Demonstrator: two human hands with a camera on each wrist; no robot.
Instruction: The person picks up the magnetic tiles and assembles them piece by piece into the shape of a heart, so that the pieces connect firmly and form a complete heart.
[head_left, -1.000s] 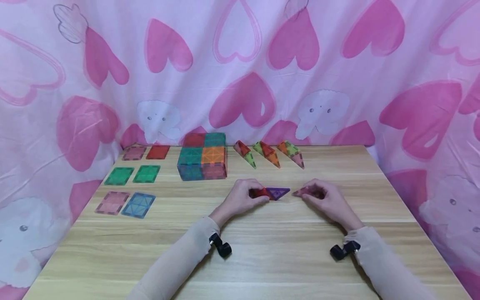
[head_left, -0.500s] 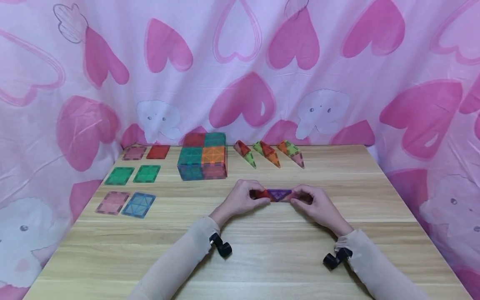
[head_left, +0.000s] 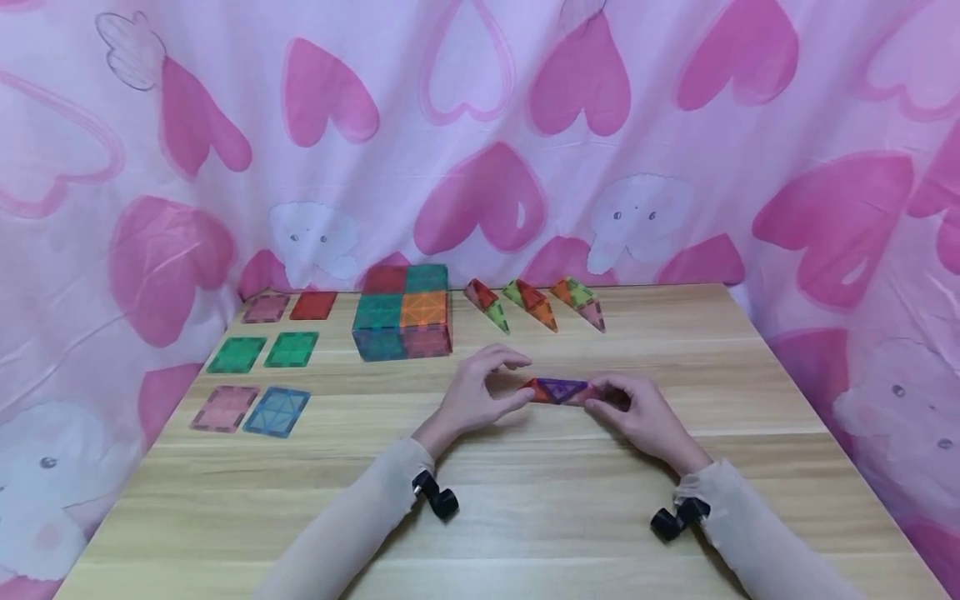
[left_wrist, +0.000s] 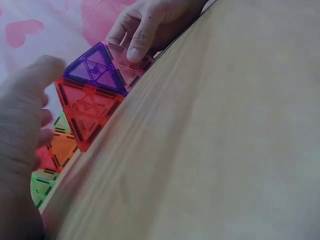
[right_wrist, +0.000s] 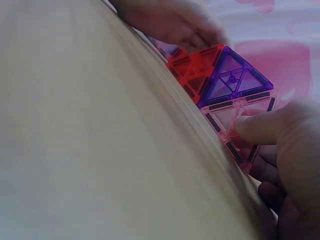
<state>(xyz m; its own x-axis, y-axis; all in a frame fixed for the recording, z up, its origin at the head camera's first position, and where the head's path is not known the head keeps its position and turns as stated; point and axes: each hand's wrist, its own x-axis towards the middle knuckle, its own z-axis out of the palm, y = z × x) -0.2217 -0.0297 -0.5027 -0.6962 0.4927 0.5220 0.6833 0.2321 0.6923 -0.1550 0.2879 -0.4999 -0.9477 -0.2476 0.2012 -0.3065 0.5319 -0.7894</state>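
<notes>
Here's your right hand point(head_left: 647, 414), thumb and fingers pinching the pink triangle point(right_wrist: 224, 116) at the right end of the little row. Your left hand point(head_left: 471, 398) is spread, thumb and fingers parted around the other end, just beside the red triangle point(left_wrist: 90, 107); whether a fingertip brushes it, you can't tell from here. Between those two sits the purple triangle point(head_left: 561, 390), point down, touching a neighbor on each side. All three stand on edge on the table point(head_left: 525, 517), a low see-through wall in front of you, red and pink with their bases down.

Look past your hands: three small clusters of triangles line the back. The left cluster point(head_left: 487, 306) shows red and green, the middle cluster point(head_left: 531, 305) green, red and orange, the right cluster point(head_left: 578, 304) orange, green and pink. Left of them stands your box of square tiles point(head_left: 402, 312), its top a patchwork of red, greens and orange.

Over on your far left, flat squares lie in pairs: a pink square point(head_left: 266, 308) by a red square point(head_left: 312, 305), two green squares point(head_left: 292, 349), then a larger pink square point(head_left: 224, 408) beside a blue square point(head_left: 277, 412). Behind it all hangs a pink heart-print curtain point(head_left: 397, 175).
</notes>
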